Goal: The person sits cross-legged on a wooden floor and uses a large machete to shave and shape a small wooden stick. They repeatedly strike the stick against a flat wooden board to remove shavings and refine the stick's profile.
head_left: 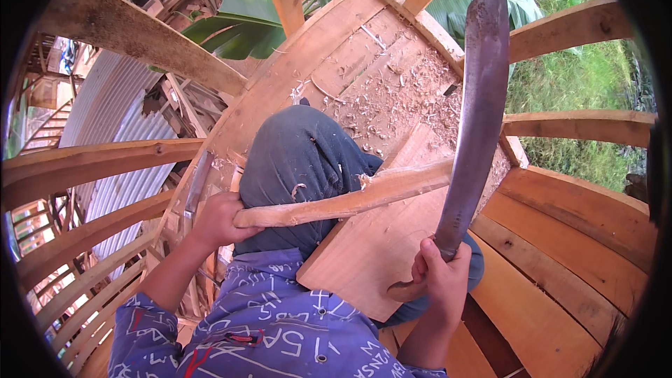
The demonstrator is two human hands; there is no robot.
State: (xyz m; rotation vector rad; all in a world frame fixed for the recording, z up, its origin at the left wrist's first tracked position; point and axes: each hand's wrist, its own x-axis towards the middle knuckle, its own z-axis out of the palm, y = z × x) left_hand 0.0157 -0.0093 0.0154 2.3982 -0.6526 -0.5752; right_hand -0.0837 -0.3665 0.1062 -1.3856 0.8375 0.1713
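Note:
My left hand [222, 218] is closed round the near end of a pale, peeled wooden stick [336, 204]. The stick runs to the right across my bent knee and over a flat wooden board [378, 248]. Its far end passes behind the blade of a machete [483, 98]. My right hand [442, 269] grips the machete by its handle, with the broad, dark blade pointing up and away from me. The hooked butt of the handle [406, 290] shows below my fist. Whether blade and stick touch, I cannot tell.
Wood shavings [399, 91] litter the plank floor [308, 77] ahead. Upright wooden posts [105, 28] and rails surround me. Boards [560, 259] lie at the right. Corrugated metal sheets [133, 161] are outside on the left, large green leaves [238, 14] beyond the far edge, grass [574, 105] at the right.

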